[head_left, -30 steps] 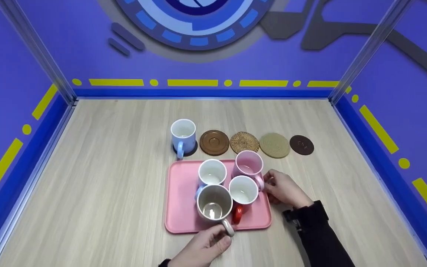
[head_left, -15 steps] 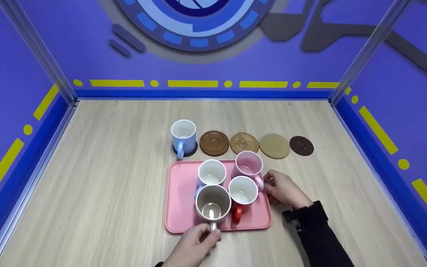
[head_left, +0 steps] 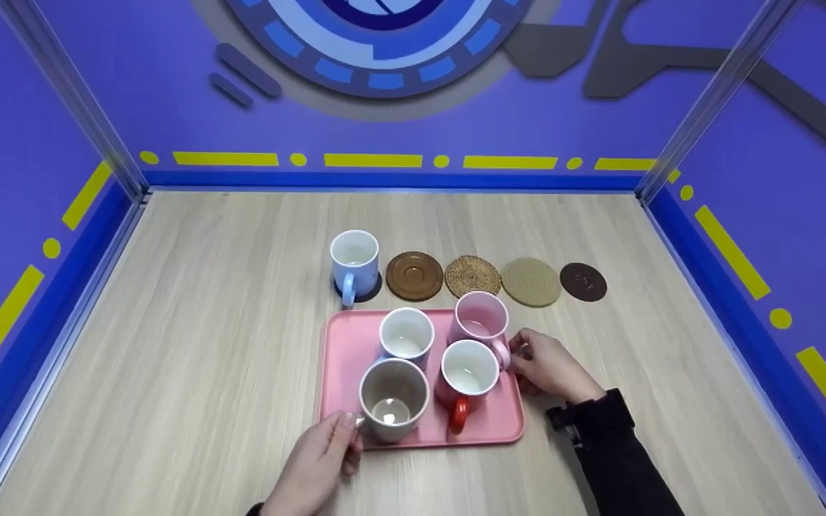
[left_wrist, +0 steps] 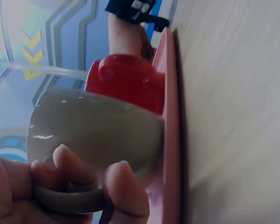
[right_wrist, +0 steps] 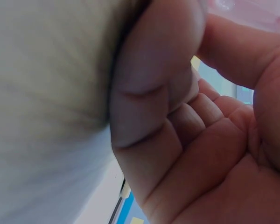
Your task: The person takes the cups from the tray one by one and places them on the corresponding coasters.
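Observation:
My left hand (head_left: 317, 459) grips the handle of a grey-beige mug (left_wrist: 93, 130), its fingers curled around it in the left wrist view. The mug stands at the front of a pink tray (head_left: 345, 358), handle pointing left. Behind it is a white-lined mug (head_left: 407, 335) with a blue handle. A red mug (head_left: 469, 373) with a white inside stands beside it, and a pink mug (head_left: 481, 315) behind that. At the tray's right edge, close to the pink mug's handle, my right hand (head_left: 553, 367) holds the rim with curled fingers; its fingertips are partly hidden.
Beyond the tray, a light blue mug (head_left: 355, 261) stands on a dark coaster (head_left: 373, 290). To its right lie a brown wooden coaster (head_left: 415, 276), a woven coaster (head_left: 473, 276), a beige coaster (head_left: 531, 282) and a dark brown coaster (head_left: 584, 281). Purple-blue walls (head_left: 241, 129) enclose the table.
The grey-beige mug has turned and shifted left, its handle swinging from front right to left with my left hand. The white-lined mug behind it has slid slightly left. My right hand stays put.

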